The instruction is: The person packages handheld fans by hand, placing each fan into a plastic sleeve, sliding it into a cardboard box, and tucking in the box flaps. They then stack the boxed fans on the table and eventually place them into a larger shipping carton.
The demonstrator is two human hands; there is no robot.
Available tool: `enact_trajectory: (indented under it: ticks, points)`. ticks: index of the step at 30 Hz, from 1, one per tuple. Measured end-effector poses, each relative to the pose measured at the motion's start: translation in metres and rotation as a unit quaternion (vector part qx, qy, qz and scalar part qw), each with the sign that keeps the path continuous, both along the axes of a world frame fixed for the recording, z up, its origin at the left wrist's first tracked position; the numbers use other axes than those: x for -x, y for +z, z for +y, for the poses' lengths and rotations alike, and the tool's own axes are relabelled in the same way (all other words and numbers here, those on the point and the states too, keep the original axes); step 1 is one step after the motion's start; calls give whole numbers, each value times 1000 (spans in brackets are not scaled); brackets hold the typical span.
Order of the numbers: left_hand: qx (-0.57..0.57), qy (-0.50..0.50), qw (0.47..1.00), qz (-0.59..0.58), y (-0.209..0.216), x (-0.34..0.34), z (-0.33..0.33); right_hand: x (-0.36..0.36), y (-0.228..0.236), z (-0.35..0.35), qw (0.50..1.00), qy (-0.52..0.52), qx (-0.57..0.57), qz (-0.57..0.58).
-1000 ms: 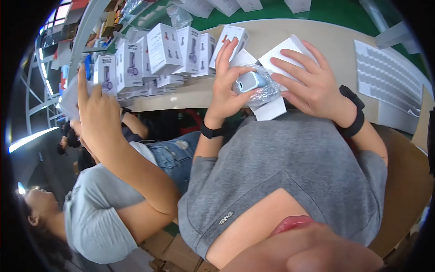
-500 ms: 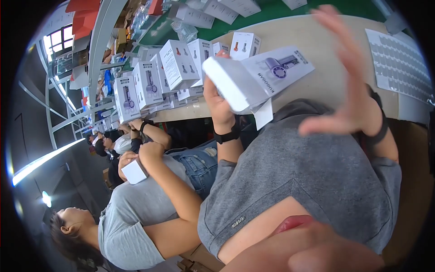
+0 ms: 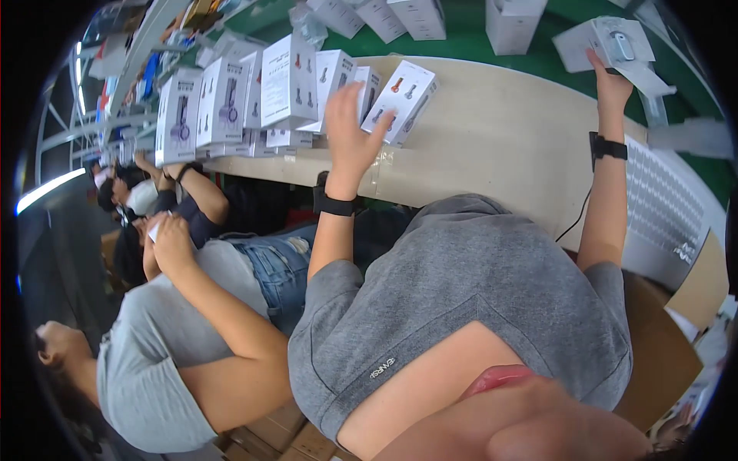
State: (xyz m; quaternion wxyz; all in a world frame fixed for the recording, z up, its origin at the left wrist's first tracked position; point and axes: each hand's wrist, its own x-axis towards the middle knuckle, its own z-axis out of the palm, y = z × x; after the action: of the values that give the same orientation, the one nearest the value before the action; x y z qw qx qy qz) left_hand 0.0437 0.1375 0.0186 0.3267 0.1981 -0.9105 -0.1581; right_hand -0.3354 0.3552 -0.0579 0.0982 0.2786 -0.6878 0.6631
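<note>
My left hand (image 3: pixel 352 142) is open, fingers apart and thumb out, beside a white product box (image 3: pixel 401 96) with small pictures of orange and grey devices. Nothing shows in its grasp. At the far right, my right hand (image 3: pixel 611 86) is closed on the near edge of a white carton (image 3: pixel 584 48) with its flaps open. A pale blue oval shape shows on that carton's near side; whether it is printed or an object, I cannot tell. The carton is over the green surface, just past the beige table (image 3: pixel 492 138).
Several white boxes (image 3: pixel 288 84) with device pictures crowd the table's left. More white boxes (image 3: pixel 515 27) stand on the green surface (image 3: pixel 461 54) at the back. A sheet of white labels (image 3: pixel 661 200) lies at right. A co-worker's hands (image 3: pixel 171 242) hold a small white thing at left.
My left hand has let go of the white box and moved left. My right hand, empty before, has reached far right and grips an open carton; I cannot tell if it is the same box.
</note>
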Motion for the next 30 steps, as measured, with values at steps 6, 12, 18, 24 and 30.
enact_trajectory:
  ticks: [6, 12, 18, 24, 30]
  points:
    - [68, 88, 982, -155, -77, -19, 1, 55, -55, -29, 986, -48, -156, -37]
    - [-32, 72, 974, -211, -35, -9, 13, -87, -17, -33, 964, 127, -234, -10]
    - [-90, -58, 933, -343, 99, 21, 64, -204, 87, -47, 803, 478, -246, 257]
    - [-541, -293, 781, 108, 88, 13, 49, -203, 103, -17, 741, 620, -116, -230]
    - [-563, -323, 747, 142, 54, 9, 77, -219, 77, -7, 770, 583, -33, -256]
